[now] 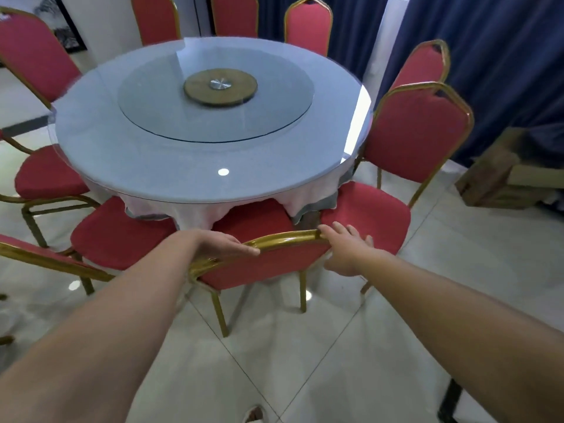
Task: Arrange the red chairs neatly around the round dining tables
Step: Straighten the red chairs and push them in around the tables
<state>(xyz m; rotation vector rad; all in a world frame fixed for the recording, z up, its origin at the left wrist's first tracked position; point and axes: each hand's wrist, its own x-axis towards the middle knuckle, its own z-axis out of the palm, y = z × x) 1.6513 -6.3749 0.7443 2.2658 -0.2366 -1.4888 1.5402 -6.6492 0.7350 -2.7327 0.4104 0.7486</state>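
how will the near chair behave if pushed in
The chair is probably stiff: its gold frame looks rigid. It likely slides easily on the glossy floor. Pushed high, where the left hand and right hand touch it, it might tip if legs catch.

- Here's the left hand [225,244], at the left of the red chair [262,264]: bare, forearm unsleeved.
- Now the right hand [345,251], right of that chair: bare, forearm uncovered too.
- Below the chair, a pale shoe tip [254,416], blurred.

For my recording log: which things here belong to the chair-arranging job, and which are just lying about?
Job: near red chair, left hand and right hand touching its gold rail; round table.
Lying about: cardboard box; blue curtain; framed picture.
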